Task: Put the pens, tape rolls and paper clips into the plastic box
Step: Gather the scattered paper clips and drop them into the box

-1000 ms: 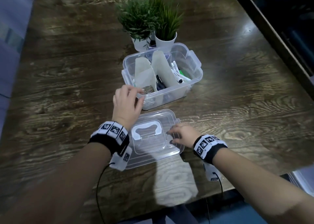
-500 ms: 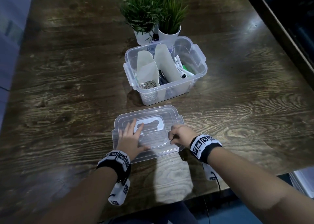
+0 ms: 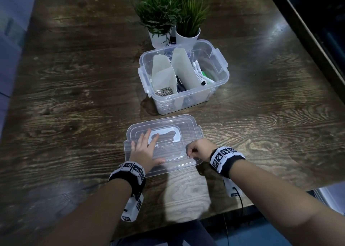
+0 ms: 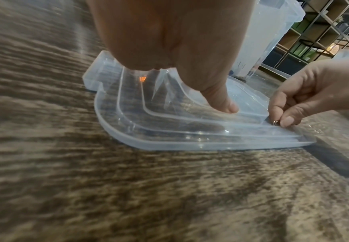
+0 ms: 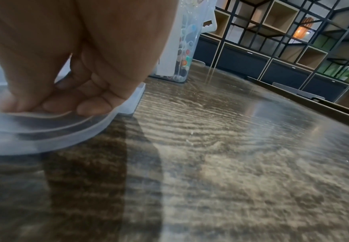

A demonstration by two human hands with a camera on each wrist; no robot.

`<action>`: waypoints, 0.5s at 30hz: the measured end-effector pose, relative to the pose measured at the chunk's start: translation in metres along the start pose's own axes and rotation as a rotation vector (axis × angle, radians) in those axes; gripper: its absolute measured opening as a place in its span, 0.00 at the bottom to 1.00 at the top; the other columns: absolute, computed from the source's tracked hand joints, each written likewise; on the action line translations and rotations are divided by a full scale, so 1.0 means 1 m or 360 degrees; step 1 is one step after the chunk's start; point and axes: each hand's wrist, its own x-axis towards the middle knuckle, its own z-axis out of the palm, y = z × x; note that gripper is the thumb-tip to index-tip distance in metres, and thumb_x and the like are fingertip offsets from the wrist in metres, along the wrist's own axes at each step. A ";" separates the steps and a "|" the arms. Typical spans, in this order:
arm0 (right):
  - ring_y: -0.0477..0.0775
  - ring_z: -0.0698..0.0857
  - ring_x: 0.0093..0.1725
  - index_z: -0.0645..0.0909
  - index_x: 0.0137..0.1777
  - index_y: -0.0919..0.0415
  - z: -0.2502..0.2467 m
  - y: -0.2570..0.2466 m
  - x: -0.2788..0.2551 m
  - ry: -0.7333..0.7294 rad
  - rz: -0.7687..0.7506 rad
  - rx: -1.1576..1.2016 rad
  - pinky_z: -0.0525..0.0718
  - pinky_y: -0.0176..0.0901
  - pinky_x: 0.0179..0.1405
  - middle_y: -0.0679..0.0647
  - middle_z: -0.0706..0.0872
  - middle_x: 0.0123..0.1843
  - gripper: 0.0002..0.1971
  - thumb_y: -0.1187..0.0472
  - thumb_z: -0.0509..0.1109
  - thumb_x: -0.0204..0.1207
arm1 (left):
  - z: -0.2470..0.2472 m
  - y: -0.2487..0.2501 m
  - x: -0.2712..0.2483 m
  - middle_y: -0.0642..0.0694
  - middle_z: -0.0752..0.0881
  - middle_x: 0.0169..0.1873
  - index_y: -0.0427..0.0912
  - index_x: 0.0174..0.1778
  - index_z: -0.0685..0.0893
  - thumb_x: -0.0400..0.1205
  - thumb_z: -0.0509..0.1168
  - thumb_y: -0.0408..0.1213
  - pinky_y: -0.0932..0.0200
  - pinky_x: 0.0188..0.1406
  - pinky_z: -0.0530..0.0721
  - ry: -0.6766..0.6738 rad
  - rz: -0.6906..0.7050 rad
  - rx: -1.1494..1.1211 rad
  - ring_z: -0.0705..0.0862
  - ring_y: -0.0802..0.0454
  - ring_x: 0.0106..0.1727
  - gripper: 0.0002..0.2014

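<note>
- Pressing flat on the clear plastic lid (image 3: 164,143), the left hand (image 3: 144,151) has its fingers straight and spread, thumb out to the side, fingertips by the lid's white handle (image 3: 166,135).
- The right hand (image 3: 198,150) sits at the lid's near right corner with its fingers curled; thumb and forefinger pinch a small metallic paper clip (image 4: 275,122) against the lid's rim.
- Both wrists carry black bands with white blocks printed in black-and-white square marker patterns; no readable wording on them.
- The lid is translucent, a rounded rectangle with stepped ridges and latch tabs on its short sides, and lies flat on the table (image 3: 74,96), a dark wood-grain top with a glossy sheen.
- Just beyond the lid stands the plastic box (image 3: 214,86), clear and rounded, with hinged clips on its ends.
- Two pale card dividers (image 3: 184,68) stand tilted inside it and make three sections.
- A heap of silvery paper clips (image 3: 164,92) fills the left section; dark items lie in the middle one, too hidden to name.
- White pens (image 3: 200,74) with black caps lie in the right section; the print on their barrels is too small to read.
- Behind the box, touching or nearly so, stand two white pots (image 3: 186,37) of green leafy plants.
</note>
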 end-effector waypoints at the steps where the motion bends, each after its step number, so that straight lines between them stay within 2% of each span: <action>1: 0.40 0.80 0.31 0.87 0.44 0.65 -0.001 -0.001 0.001 -0.0029 -0.0004 -0.0026 0.86 0.33 0.35 0.40 0.79 0.32 0.04 0.72 0.72 0.76 | 0.000 0.000 0.000 0.50 0.39 0.84 0.56 0.84 0.47 0.71 0.66 0.66 0.36 0.80 0.43 -0.0003 0.0003 0.0002 0.42 0.46 0.84 0.50; 4: 0.45 0.83 0.35 0.82 0.40 0.56 -0.005 0.000 0.003 -0.0054 0.0023 -0.0046 0.82 0.35 0.40 0.42 0.81 0.33 0.08 0.68 0.70 0.79 | 0.000 -0.001 0.000 0.50 0.39 0.84 0.56 0.84 0.47 0.71 0.66 0.66 0.36 0.81 0.43 -0.0015 0.0001 -0.0018 0.42 0.46 0.84 0.50; 6: 0.46 0.85 0.35 0.81 0.40 0.54 -0.010 0.004 0.002 0.0052 0.0096 0.0101 0.84 0.34 0.38 0.44 0.85 0.35 0.08 0.64 0.69 0.81 | -0.001 -0.001 0.001 0.51 0.38 0.83 0.56 0.84 0.47 0.72 0.66 0.66 0.36 0.81 0.43 -0.0044 -0.0008 -0.0030 0.41 0.46 0.84 0.50; 7: 0.46 0.86 0.36 0.82 0.42 0.55 -0.014 0.005 0.000 0.0130 0.0123 0.0152 0.84 0.32 0.39 0.46 0.86 0.37 0.07 0.63 0.69 0.81 | -0.001 -0.001 0.001 0.51 0.38 0.83 0.56 0.84 0.46 0.72 0.66 0.66 0.36 0.81 0.42 -0.0057 -0.0012 -0.0030 0.41 0.46 0.84 0.50; 9: 0.48 0.85 0.43 0.85 0.47 0.60 -0.020 0.007 -0.002 0.0274 0.0147 0.0180 0.84 0.35 0.49 0.51 0.88 0.43 0.02 0.64 0.71 0.80 | -0.001 -0.001 0.002 0.52 0.37 0.83 0.57 0.84 0.46 0.72 0.66 0.66 0.35 0.81 0.42 -0.0078 -0.0016 -0.0033 0.40 0.46 0.84 0.50; 11: 0.49 0.86 0.48 0.87 0.53 0.62 -0.021 0.010 -0.004 0.0276 0.0148 0.0192 0.82 0.36 0.56 0.54 0.90 0.49 0.06 0.65 0.73 0.77 | -0.002 -0.001 0.003 0.52 0.37 0.83 0.57 0.84 0.46 0.72 0.66 0.66 0.35 0.81 0.43 -0.0095 -0.0021 -0.0039 0.40 0.46 0.84 0.50; 12: 0.49 0.87 0.48 0.87 0.55 0.62 -0.020 0.011 -0.006 0.0235 0.0153 0.0196 0.82 0.34 0.54 0.54 0.90 0.48 0.09 0.66 0.74 0.77 | -0.002 0.000 0.003 0.52 0.37 0.83 0.57 0.84 0.46 0.72 0.66 0.66 0.35 0.81 0.43 -0.0099 -0.0024 -0.0041 0.40 0.46 0.84 0.50; 14: 0.48 0.89 0.44 0.86 0.58 0.62 -0.014 0.010 -0.006 0.0173 0.0195 0.0213 0.84 0.27 0.44 0.51 0.89 0.43 0.11 0.66 0.75 0.76 | -0.003 0.000 0.004 0.52 0.37 0.83 0.57 0.84 0.46 0.72 0.67 0.66 0.35 0.81 0.43 -0.0108 -0.0031 -0.0053 0.40 0.46 0.84 0.50; 15: 0.49 0.90 0.42 0.86 0.58 0.62 -0.010 0.008 -0.005 0.0171 0.0229 0.0240 0.86 0.29 0.40 0.49 0.88 0.40 0.11 0.66 0.74 0.76 | -0.004 0.000 0.004 0.52 0.37 0.83 0.57 0.84 0.46 0.72 0.67 0.66 0.35 0.81 0.42 -0.0114 -0.0032 -0.0057 0.39 0.46 0.84 0.50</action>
